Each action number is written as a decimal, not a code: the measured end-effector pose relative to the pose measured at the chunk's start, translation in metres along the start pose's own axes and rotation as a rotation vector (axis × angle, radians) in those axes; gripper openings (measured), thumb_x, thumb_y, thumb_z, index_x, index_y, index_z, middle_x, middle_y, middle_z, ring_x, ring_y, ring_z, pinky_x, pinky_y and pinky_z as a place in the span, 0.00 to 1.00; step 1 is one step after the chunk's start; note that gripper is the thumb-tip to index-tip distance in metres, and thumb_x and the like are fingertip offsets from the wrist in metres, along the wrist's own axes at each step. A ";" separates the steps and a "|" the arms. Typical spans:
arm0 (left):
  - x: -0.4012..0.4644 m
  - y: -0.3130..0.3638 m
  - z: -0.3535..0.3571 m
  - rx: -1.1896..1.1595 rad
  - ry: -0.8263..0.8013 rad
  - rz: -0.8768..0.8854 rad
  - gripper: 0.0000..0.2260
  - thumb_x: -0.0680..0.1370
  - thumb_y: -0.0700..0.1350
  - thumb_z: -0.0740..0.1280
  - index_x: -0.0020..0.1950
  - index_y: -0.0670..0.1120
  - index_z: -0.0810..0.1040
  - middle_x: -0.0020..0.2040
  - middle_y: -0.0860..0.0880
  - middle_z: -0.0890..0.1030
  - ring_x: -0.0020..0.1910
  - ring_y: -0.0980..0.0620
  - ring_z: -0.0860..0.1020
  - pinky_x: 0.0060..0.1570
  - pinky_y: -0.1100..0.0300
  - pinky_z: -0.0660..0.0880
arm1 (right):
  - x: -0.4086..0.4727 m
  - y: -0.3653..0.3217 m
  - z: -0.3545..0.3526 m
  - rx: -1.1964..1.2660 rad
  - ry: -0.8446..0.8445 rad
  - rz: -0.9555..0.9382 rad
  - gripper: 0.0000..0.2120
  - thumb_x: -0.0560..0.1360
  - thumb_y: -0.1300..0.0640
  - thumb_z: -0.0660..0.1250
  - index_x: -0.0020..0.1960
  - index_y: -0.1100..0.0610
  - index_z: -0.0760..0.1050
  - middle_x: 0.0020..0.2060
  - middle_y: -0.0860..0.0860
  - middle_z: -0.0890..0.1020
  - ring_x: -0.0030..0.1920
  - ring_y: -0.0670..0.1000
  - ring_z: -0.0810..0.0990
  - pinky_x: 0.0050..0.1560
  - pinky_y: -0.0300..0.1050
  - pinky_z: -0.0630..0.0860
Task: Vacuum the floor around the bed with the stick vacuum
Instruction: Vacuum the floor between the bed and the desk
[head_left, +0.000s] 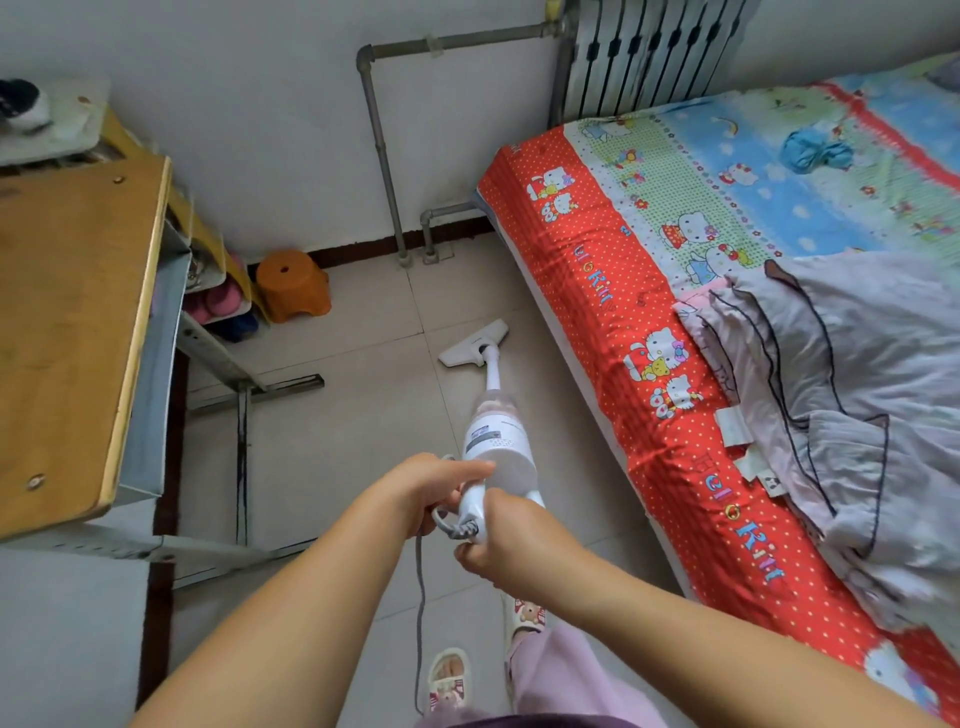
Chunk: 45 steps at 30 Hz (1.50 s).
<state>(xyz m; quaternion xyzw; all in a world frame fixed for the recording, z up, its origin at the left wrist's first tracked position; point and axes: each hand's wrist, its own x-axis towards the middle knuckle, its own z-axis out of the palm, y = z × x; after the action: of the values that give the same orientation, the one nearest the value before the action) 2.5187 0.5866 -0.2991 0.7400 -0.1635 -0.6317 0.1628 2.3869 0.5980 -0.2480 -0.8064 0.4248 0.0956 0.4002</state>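
A white stick vacuum (497, 441) slants down from my hands to the beige tiled floor (363, 431). Its flat white floor head (474, 344) rests on the tiles just left of the bed (670, 312), which wears a red, polka-dot cartoon sheet. My left hand (431, 488) grips the upper part of the vacuum's handle, index finger lying along the body. Just below it, my right hand (498, 535) grips the lower end of the handle. A grey power cord (420, 613) hangs from the handle toward the floor.
A wooden desk (72, 332) on a grey metal frame stands on the left, its floor bars (260, 392) reaching into the aisle. An orange plastic stool (293, 285) and a shoe rack (218, 291) sit by the back wall. Grey pipes (384, 156) run down the wall. My slippered feet (449, 675) stand below.
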 end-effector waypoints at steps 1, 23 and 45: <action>-0.006 -0.004 -0.004 0.029 0.000 0.006 0.16 0.68 0.55 0.73 0.44 0.45 0.74 0.28 0.49 0.72 0.25 0.53 0.67 0.27 0.65 0.58 | -0.005 -0.008 0.003 0.000 -0.003 0.000 0.07 0.72 0.61 0.62 0.50 0.55 0.71 0.36 0.52 0.75 0.35 0.53 0.75 0.31 0.38 0.67; -0.025 -0.083 0.006 0.136 0.015 0.107 0.08 0.72 0.42 0.65 0.40 0.38 0.75 0.23 0.46 0.75 0.19 0.50 0.73 0.23 0.67 0.66 | -0.063 0.051 0.058 0.674 0.398 0.621 0.17 0.78 0.45 0.59 0.41 0.56 0.75 0.40 0.53 0.81 0.41 0.53 0.78 0.44 0.46 0.72; -0.035 -0.094 0.011 -0.474 -0.062 -0.065 0.14 0.77 0.48 0.64 0.46 0.37 0.79 0.27 0.44 0.76 0.24 0.52 0.75 0.29 0.62 0.73 | 0.006 0.060 0.053 2.342 -0.213 0.718 0.21 0.81 0.49 0.54 0.38 0.63 0.71 0.21 0.55 0.74 0.16 0.50 0.70 0.18 0.31 0.69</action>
<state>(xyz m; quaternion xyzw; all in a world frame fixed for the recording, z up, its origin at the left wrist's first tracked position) 2.5059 0.6864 -0.3120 0.6663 0.0084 -0.6797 0.3066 2.3551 0.6142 -0.3199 0.2138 0.4174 -0.1732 0.8661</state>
